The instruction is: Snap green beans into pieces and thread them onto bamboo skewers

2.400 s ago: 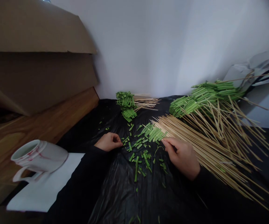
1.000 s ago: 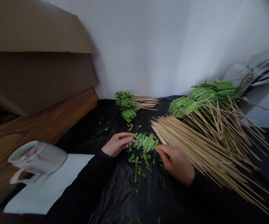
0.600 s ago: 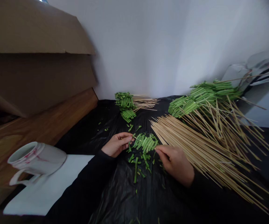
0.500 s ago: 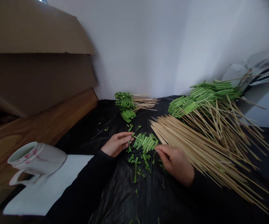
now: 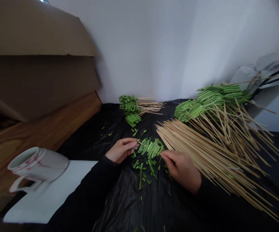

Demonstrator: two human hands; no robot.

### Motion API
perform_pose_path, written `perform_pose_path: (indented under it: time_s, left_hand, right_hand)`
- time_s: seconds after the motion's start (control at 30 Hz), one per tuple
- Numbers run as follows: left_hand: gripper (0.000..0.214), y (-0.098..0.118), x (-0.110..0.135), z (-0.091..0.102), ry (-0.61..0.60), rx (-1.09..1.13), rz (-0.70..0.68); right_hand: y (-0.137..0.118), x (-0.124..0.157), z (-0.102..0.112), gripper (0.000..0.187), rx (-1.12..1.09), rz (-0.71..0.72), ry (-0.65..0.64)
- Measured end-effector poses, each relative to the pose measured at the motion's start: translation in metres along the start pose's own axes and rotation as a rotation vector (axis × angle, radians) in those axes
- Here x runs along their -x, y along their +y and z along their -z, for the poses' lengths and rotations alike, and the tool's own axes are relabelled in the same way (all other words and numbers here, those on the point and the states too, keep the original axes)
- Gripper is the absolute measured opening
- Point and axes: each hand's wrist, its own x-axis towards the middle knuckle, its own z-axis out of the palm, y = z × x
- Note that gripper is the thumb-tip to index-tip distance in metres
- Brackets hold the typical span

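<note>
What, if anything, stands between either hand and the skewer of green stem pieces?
Nothing visible. The right hand pinches the skewer; the left hand is right at its bare tip, contact unclear. Loose green pieces lie nearer the wearer.

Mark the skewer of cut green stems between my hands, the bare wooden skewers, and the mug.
Skewer of cut green stems (image 5: pixel 152 148): head view, on the green row's middle.
Bare wooden skewers (image 5: pixel 202 151): head view, middle of the pile.
Mug (image 5: pixel 47 163): head view, side of the body.
</note>
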Motion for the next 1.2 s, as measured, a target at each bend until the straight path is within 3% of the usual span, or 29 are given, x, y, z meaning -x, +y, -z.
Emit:
perform_pose_path:
  time_s: [0.47, 1.2]
  left_hand:
    - [0.039, -0.0022, -0.0014, 0.0003, 0.035, -0.027, -0.021]
    - [0.032, -0.0046, 0.0003, -0.0006, 0.024, -0.261, -0.138]
  right_hand:
    - [0.0002, 0.0009, -0.0008, 0.022, 0.018, -0.001, -0.020]
    - [-0.0040, 0.0021, -0.0014, 0.028, 0.045, -0.007, -0.067]
